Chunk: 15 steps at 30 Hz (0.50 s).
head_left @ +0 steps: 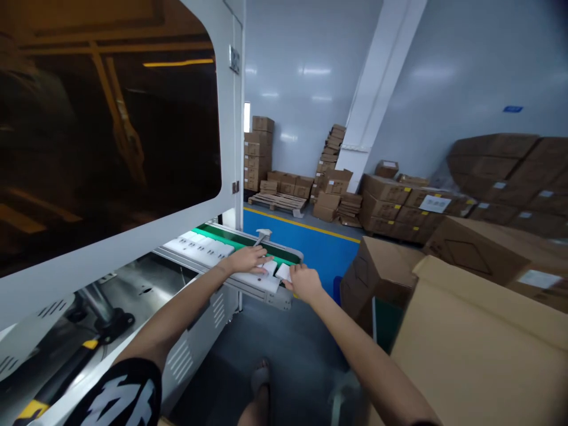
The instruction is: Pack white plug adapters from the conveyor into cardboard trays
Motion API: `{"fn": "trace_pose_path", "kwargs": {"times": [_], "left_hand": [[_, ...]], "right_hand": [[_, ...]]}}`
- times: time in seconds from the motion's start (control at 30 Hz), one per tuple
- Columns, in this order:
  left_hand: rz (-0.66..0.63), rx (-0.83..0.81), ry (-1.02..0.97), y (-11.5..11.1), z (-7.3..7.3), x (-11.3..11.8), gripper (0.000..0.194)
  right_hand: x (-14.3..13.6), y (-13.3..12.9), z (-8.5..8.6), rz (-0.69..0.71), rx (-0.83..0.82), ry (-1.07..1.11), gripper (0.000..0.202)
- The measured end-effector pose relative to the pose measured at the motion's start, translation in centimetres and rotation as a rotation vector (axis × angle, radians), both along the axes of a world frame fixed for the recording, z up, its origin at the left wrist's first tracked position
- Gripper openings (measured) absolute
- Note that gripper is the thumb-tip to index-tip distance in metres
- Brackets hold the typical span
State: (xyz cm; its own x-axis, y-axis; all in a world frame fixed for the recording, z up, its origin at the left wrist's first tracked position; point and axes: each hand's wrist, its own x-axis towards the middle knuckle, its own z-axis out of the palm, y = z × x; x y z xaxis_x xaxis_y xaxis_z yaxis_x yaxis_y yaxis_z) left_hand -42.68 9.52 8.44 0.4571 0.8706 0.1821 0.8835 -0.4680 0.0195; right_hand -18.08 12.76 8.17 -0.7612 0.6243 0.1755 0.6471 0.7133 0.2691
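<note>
A narrow conveyor with a green belt [234,244] comes out from under the machine, carrying a row of flat white boxes [202,248] with small dark marks. Over the boxes near its outer end lies my left hand [251,260], fingers spread and touching a white box [269,267]. At the very end of the belt, my right hand [305,283] has its fingers closed on another white box [283,271], which sits slightly tilted. The fingers hide part of both boxes. A small metal bracket [263,234] stands on the far rail, just beyond my left hand.
To the left, the white machine [231,118] with a dark tinted window overhangs the conveyor. An open cardboard box [479,343] stands close on my right. Stacked cartons [386,204] and a wooden pallet [278,202] line the wall. My foot [260,376] is on the floor below.
</note>
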Motion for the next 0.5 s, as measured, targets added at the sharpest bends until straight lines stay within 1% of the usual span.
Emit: {"fn": "trace_pose_path", "kwargs": {"times": [0.07, 0.13, 0.2, 0.27, 0.3, 0.33, 0.4, 0.5], "left_hand": [[0.007, -0.003, -0.040, 0.1, -0.2, -0.8, 0.047], [0.039, -0.008, -0.058, 0.1, -0.2, -1.4, 0.048], [0.069, -0.031, -0.065, 0.2, -0.3, -2.0, 0.052], [0.065, -0.044, -0.060, 0.4, -0.2, -2.3, 0.059], [0.053, -0.025, -0.057, 0.5, -0.1, -2.3, 0.063], [0.042, 0.016, -0.057, 0.4, 0.0, -2.2, 0.066], [0.039, 0.153, -0.084, -0.2, 0.4, -1.8, 0.067], [0.081, 0.403, -0.232, -2.1, 0.8, -0.8, 0.063]], "right_hand": [[-0.6, 0.5, -0.6, 0.013, -0.006, -0.023, 0.042], [-0.9, 0.7, -0.6, 0.022, -0.010, -0.039, 0.042], [-1.2, 0.8, -0.2, 0.023, -0.013, -0.069, 0.043], [-1.7, 0.8, 0.5, 0.024, -0.019, -0.105, 0.044], [-2.1, 0.8, 0.8, 0.026, -0.022, -0.121, 0.044], [-2.5, 0.9, 1.1, 0.031, -0.025, -0.136, 0.043], [-3.6, 0.9, 1.5, 0.043, -0.036, -0.167, 0.040], [-5.5, 1.1, 1.9, 0.082, -0.061, -0.224, 0.028]]}}
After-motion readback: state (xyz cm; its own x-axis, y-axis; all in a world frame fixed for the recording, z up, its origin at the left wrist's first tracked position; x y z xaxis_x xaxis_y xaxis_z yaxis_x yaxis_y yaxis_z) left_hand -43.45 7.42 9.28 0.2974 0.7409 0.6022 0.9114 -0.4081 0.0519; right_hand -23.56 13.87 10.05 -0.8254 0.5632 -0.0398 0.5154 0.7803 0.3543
